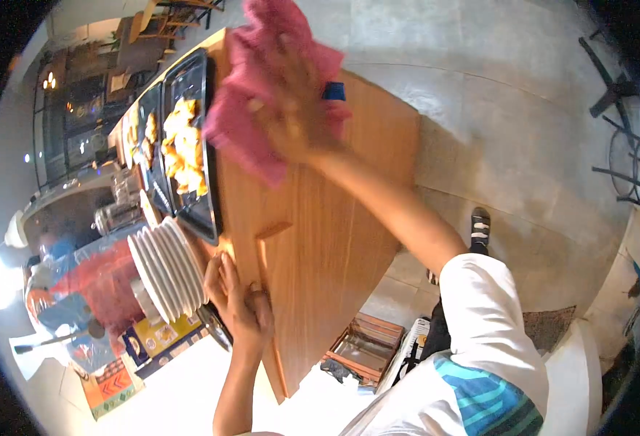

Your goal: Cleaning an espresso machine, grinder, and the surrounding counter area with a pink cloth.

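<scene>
My right hand (292, 120) is spread over a crumpled pink cloth (243, 125), with some of the fingers on top of it. Motion blurs this hand and cloth. They are over the wooden counter's panel (325, 229), beside a black tray (211, 212) of golden-brown food pieces (186, 152). A small dark blue object (334, 91) shows at the cloth's right side; what it is cannot be made out. My left hand (241, 302) rests by the counter's edge, fingers loosely bent and apart, holding nothing visible. Just left of it is a stack of white plates (167, 272).
A second black tray (153, 141) with food lies beyond the first. Glass jars (118, 215), a yellow-and-blue box (161, 340) and a clear plastic bag (74, 321) are left of the plates. A wooden crate (369, 346) is on the floor below.
</scene>
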A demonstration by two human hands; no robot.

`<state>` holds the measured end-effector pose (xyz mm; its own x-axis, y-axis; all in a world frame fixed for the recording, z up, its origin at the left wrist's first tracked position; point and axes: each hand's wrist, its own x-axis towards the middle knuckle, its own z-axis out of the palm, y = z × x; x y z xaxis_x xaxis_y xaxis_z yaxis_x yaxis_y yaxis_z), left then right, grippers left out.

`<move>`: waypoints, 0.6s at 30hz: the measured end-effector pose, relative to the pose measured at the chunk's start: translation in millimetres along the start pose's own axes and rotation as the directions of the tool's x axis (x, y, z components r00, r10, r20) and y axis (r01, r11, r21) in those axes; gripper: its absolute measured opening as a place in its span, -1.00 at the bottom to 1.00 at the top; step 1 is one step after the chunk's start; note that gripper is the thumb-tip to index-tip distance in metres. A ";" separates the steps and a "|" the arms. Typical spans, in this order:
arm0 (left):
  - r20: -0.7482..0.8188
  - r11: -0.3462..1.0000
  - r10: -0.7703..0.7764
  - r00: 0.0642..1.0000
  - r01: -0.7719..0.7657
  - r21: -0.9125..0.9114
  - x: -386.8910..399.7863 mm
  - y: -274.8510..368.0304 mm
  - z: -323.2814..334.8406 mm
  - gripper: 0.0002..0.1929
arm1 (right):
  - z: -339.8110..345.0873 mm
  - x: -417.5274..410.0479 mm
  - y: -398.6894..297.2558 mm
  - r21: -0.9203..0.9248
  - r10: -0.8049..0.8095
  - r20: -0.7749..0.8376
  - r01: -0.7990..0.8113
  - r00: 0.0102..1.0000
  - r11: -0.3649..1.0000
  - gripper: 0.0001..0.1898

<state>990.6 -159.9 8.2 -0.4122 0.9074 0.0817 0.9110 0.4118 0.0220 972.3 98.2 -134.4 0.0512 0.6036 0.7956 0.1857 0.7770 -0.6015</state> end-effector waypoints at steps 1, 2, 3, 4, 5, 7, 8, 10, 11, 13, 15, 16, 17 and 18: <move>0.005 1.000 -0.002 1.000 0.002 -0.006 0.8 1.0 -1.4 -0.30 | -5.6 -5.4 -20.0 0.019 0.002 -0.005 -0.002 1.000 1.000 -0.43; 0.010 1.000 -0.006 1.000 0.006 0.020 1.4 2.5 0.1 -0.29 | -11.4 -14.0 -33.5 0.001 0.019 0.036 -0.019 0.999 1.000 -0.46; 0.003 0.999 0.006 1.000 -0.006 -0.053 4.0 2.2 1.6 -0.33 | -15.9 -22.4 -44.3 -0.017 0.035 0.077 -0.034 0.996 0.999 -0.49; 0.013 0.998 0.015 1.000 -0.014 -0.059 5.6 2.3 0.5 -0.36 | -20.6 -30.2 -54.0 -0.040 0.054 0.119 -0.049 0.991 0.998 -0.53; 0.022 0.998 0.024 0.999 -0.023 -0.066 6.4 2.1 -0.3 -0.37 | -24.6 -37.9 -61.4 -0.065 0.072 0.160 -0.062 0.984 0.996 -0.56; -0.001 0.997 0.022 1.000 -0.022 -0.071 2.3 -3.3 -3.2 -0.37 | -28.3 -54.2 -77.3 -0.107 0.111 0.242 -0.087 0.964 0.990 -0.62; -0.003 0.994 0.030 1.000 -0.030 -0.101 1.8 -5.7 -5.5 -0.37 | -29.9 -62.9 -83.2 -0.132 0.129 0.283 -0.095 0.950 0.987 -0.65; -0.011 0.987 0.059 0.998 -0.060 -0.149 2.0 -7.6 -6.4 -0.37 | -35.0 -78.8 -77.6 -0.159 0.136 0.321 -0.088 0.937 0.983 -0.67; -0.032 0.983 0.064 0.997 -0.068 -0.173 3.9 -6.6 -4.0 -0.38 | -34.5 -84.7 -59.3 0.130 0.307 0.459 -0.405 0.834 0.905 -0.70; -0.054 0.979 0.066 0.996 -0.075 -0.189 6.3 -2.5 -1.8 -0.38 | -22.3 -54.4 -32.3 0.589 0.452 0.589 -0.739 0.670 0.327 -0.73; -0.082 0.974 0.065 0.995 -0.081 -0.214 8.0 1.8 1.4 -0.40 | -12.3 -9.2 17.6 0.457 0.420 0.534 -0.668 0.734 0.587 -0.72; -0.118 0.967 0.089 0.989 -0.114 -0.229 6.9 -4.4 2.1 -0.41 | -16.4 -16.6 1.0 0.464 0.408 0.534 -0.660 0.741 0.591 -0.72; -0.155 0.958 0.113 0.981 -0.149 -0.245 5.4 -9.6 2.2 -0.43 | -26.2 -32.6 -21.9 0.727 0.472 0.467 -0.629 0.748 0.276 -0.73; -0.174 0.960 0.109 0.979 -0.149 -0.237 3.1 -12.6 -4.2 -0.43 | -36.5 -39.0 -46.8 0.883 0.543 0.426 -0.463 0.724 -0.075 -0.71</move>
<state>977.8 -162.6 12.4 -0.3019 0.9183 0.2560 0.9392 0.2404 0.2451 997.5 31.8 -134.6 -0.2803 0.9346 0.2188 -0.9042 -0.1805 -0.3871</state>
